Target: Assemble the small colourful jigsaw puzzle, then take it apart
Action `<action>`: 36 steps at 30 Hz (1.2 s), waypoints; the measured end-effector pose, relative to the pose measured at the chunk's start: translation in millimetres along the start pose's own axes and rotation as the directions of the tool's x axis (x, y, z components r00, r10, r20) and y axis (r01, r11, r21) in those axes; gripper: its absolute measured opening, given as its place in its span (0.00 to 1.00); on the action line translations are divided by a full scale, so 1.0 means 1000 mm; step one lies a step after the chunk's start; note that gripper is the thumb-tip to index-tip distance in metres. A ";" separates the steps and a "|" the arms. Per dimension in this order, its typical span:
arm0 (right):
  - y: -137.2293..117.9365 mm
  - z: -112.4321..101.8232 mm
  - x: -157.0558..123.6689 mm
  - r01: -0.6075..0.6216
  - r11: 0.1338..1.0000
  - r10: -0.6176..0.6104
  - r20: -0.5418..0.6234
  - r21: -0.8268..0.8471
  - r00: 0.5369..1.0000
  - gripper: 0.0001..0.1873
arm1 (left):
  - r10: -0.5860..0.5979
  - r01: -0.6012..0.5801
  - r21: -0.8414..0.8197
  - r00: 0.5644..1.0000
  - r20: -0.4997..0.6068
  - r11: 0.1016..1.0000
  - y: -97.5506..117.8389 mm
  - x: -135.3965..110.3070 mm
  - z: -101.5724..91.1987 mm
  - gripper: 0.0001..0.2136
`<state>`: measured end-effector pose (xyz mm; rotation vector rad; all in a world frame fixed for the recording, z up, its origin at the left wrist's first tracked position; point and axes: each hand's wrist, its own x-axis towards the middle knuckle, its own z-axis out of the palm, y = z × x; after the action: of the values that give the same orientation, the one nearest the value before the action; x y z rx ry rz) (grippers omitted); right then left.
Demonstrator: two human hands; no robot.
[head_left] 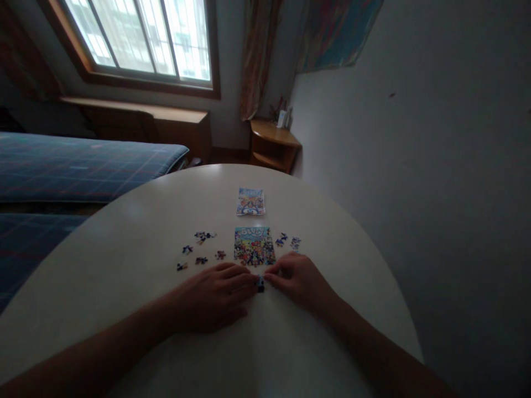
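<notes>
A partly assembled colourful jigsaw [254, 246] lies on the round white table [145, 221]. Just below its near edge sits a small dark puzzle piece [260, 283]. My left hand [213, 298] lies flat on the table, fingers stretched toward that piece and touching it. My right hand [296, 279] is curled, its fingertips pinching the same piece from the right. Loose pieces [199, 249] are scattered left of the jigsaw, and a few more loose pieces [288, 241] lie to its right.
A small picture card [250, 201] lies beyond the jigsaw. A bed with a blue plaid cover [74, 166] stands left of the table. A wooden corner shelf [274, 145] and a window [145, 38] are at the back. A grey wall runs along the right.
</notes>
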<state>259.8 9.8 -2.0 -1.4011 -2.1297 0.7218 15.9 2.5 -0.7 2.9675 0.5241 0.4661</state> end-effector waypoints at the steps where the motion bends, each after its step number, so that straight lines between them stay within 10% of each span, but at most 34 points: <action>1: 0.000 0.000 0.000 0.010 1.000 -0.010 0.001 -0.004 1.000 0.02 | -0.001 0.001 -0.002 1.000 -0.005 1.000 0.000 0.000 0.000 0.16; 23: -0.007 -0.003 -0.002 0.056 0.997 -0.053 0.059 -0.048 0.997 0.03 | -0.002 0.002 0.012 0.999 0.041 1.000 0.000 0.000 0.001 0.15; 31: -0.009 -0.002 -0.003 -0.013 0.969 0.020 -0.026 0.248 0.999 0.08 | -0.114 0.109 -0.136 0.993 -0.030 0.985 -0.004 0.000 0.003 0.15; 36: -0.021 0.002 -0.001 -0.097 0.883 0.145 -0.070 0.459 0.987 0.10 | -0.490 0.391 -0.385 0.848 -0.204 0.836 0.003 0.005 0.011 0.12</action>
<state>245.2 1.6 10.3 -1.2826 -1.6581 1.0908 25.0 1.1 -8.7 2.3554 1.0253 0.8507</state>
